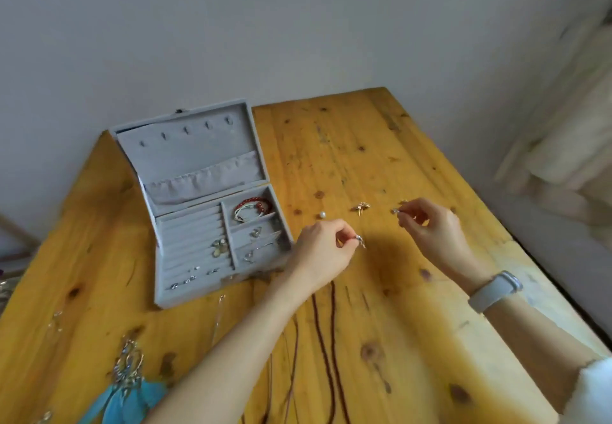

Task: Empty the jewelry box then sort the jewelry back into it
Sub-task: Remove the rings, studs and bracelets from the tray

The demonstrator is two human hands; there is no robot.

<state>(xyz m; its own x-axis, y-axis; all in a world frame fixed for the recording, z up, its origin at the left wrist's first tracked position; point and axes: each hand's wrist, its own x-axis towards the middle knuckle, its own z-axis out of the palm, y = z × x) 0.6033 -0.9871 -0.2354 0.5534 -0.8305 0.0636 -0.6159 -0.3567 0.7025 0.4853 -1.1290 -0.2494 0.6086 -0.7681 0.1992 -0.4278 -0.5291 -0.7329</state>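
Near edge, L: blue feather earrings (132, 394) w/ gold-tone metal tops, flat on the wooden table (414, 341). Just right of them, partly under your L forearm: thin dark-red cords (326, 351) running near-to-far, plus a thinner brown cord (293, 374).

Near R: your R wrist w/ a white watch band (495, 289); white fuzzy sleeve (592, 390) at frame corner.

Mid, centre: your left hand (323, 251), fingers curled, thumb + forefinger pinching a small silver piece (360, 241), prob. an earring – too small to tell. Hand sits just right of the box's near R corner.

Mid, R: your right hand (430, 228), fingertips pinched on a second tiny silver piece (395, 211), held just above the table.

Beyond the hands, loose on table: one pearl bead (322, 214); a gold-tone piece (361, 207).

Mid-to-far L: grey jewelry box (159, 278), lid up, against the wall. Lid: hook row, elastic pocket. Base: ring rolls on L w/ small silver studs (192, 278) near front and a few pieces (221, 247) mid-row; R compartments – far one holds red bead bracelet (253, 208) w/ pale bangles, the two nearer ones hold small silver items.
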